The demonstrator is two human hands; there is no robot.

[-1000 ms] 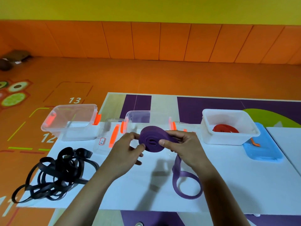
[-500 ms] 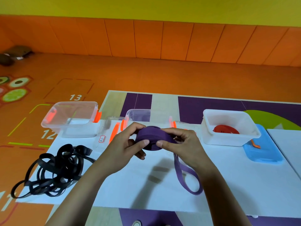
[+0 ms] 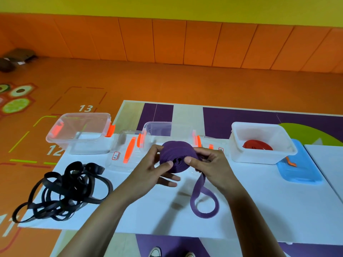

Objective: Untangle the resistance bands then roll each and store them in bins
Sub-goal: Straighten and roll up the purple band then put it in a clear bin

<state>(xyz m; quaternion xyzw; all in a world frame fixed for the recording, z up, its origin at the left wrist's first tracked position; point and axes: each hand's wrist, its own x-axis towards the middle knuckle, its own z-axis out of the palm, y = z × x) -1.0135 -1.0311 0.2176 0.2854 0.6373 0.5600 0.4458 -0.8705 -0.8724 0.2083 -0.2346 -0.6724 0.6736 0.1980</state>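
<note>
Over the white table's [image 3: 259, 201] middle, left hand [image 3: 152, 169] and right hand [image 3: 211, 164] pinch the half-rolled purple resistance band [image 3: 176, 154]; a slack grip would probably let it unwind.

At frame centre, the left hand [image 3: 148, 169] and right hand [image 3: 209, 164] grip a purple band [image 3: 175, 154] rolled into a coil, its loose tail looping down onto the white table [image 3: 259, 201]. A tangled black band [image 3: 63, 190] lies at lower left. Two clear bins [image 3: 79, 134] stand behind, left of centre. At right, a white bin [image 3: 259, 156] holds a red band [image 3: 258, 145], beside a blue lid [image 3: 300, 173].
</note>
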